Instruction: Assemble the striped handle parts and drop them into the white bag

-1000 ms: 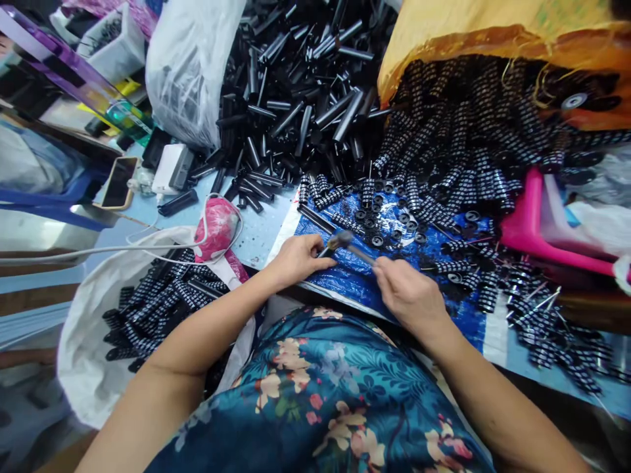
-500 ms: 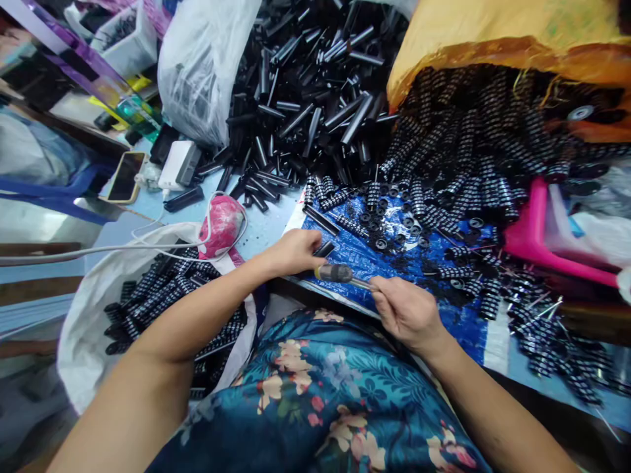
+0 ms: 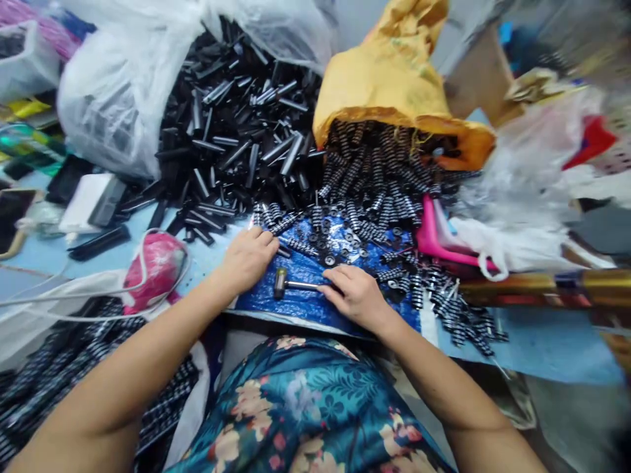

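My left hand [image 3: 251,256] is closed at the left edge of the blue sheet [image 3: 300,305], its fingers round the end of a black tube [image 3: 284,250]. A small hammer [image 3: 280,283] lies low over the sheet, its head to the left. My right hand [image 3: 357,295] has its fingers at the end of the hammer's metal handle. Just beyond both hands are small black rings [image 3: 329,261] and ribbed black rollers [image 3: 372,231].
Smooth black tubes [image 3: 251,161] spill from a clear plastic bag [image 3: 118,105]. Behind the rollers is a yellow sack [image 3: 379,82]. A pink bin [image 3: 431,230] stands right. A white sack [image 3: 200,378] of rollers, a pink bundle [image 3: 155,263] and a cable are left.
The view has shifted to the right. My left hand has moved away from the hammer head toward the sheet's far left part. The hammer has come down over the sheet, its head farther from me.
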A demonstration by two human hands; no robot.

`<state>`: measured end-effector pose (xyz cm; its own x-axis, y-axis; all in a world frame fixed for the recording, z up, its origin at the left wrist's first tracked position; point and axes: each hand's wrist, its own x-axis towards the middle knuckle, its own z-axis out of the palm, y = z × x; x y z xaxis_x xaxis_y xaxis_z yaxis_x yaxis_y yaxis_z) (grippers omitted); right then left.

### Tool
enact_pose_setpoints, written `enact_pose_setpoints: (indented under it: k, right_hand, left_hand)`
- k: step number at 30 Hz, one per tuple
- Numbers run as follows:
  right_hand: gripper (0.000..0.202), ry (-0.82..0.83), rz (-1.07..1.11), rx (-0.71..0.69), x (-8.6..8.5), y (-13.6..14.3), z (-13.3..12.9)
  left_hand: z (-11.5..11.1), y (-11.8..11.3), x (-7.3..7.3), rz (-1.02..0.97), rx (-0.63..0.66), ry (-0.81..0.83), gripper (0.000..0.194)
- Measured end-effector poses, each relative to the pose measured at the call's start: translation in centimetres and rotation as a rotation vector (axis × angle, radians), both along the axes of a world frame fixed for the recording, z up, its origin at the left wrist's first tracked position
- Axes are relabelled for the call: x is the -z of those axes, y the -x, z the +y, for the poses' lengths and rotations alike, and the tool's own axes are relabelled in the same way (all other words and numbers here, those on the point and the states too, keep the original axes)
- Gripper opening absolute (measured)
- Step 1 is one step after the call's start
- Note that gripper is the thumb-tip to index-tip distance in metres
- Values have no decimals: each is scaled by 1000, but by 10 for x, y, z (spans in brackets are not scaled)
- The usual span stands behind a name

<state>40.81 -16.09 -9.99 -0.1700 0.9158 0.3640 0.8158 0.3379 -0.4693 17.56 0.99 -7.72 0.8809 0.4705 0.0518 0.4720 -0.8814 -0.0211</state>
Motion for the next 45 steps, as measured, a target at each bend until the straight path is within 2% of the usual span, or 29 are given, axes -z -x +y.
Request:
enact_pose_setpoints:
  k: [2, 4, 6, 8, 10, 13, 16, 19, 23, 26, 29, 32, 34, 36, 40, 42, 45]
  right_hand:
    - [29, -27, 85, 132, -8, -25, -2]
    - [26, -67, 84, 394, -13, -54, 1]
    - [23, -33, -56, 673, -16, -81, 14]
    - [20, 158, -270, 826, -16, -99, 34]
    - [28, 343, -411, 870, -13, -109, 56]
    - [34, 436, -419, 868, -7, -116, 74]
    - [35, 351, -261, 856, -2, -122, 72]
    - [37, 193, -51, 783, -4, -125, 59]
    - [45, 22, 253, 553, -15, -107, 27]
    - [41, 39, 493, 364, -20, -79, 1]
    - [28, 90, 632, 255, -23, -47, -12]
    - [24, 83, 771, 293, -23, -19, -7]
    - [34, 87, 966, 370, -22, -5, 1]
    - [49, 157, 1209, 412, -20, 5, 8]
    - [60, 396, 1671, 367, -19, 17, 16]
    - [59, 426, 1762, 333, -19, 20, 17]
    - [59, 390, 1756, 291, -18, 25, 16]
  left_hand:
    - [10, -9, 7, -25, 83, -83, 18]
    - [12, -6, 9, -122, 147, -143, 19]
    - [6, -2, 8, -262, 136, -140, 19]
    - [-7, -1, 8, -425, 45, -9, 18]
    - [-23, -3, 9, -578, -116, 275, 18]
    - [-44, 0, 14, -770, -464, 793, 27]
    - [-56, 6, 14, -1020, -752, 1193, 33]
    - [-60, 6, 6, -1192, -824, 1407, 47]
    - [-61, -7, -9, -1166, -783, 1599, 45]
    - [-61, -25, -17, -1134, -706, 1641, 41]
    - [-58, -50, -24, -1093, -585, 1581, 44]
    - [-60, -67, -27, -899, -418, 1543, 35]
    - [-66, -69, -26, -726, -351, 1566, 35]
    - [-76, -65, -21, -667, -368, 1606, 39]
    - [-90, -54, -10, -818, -496, 1637, 39]
    - [-91, -53, -7, -886, -550, 1616, 41]
    - [-91, -56, -10, -971, -608, 1534, 41]
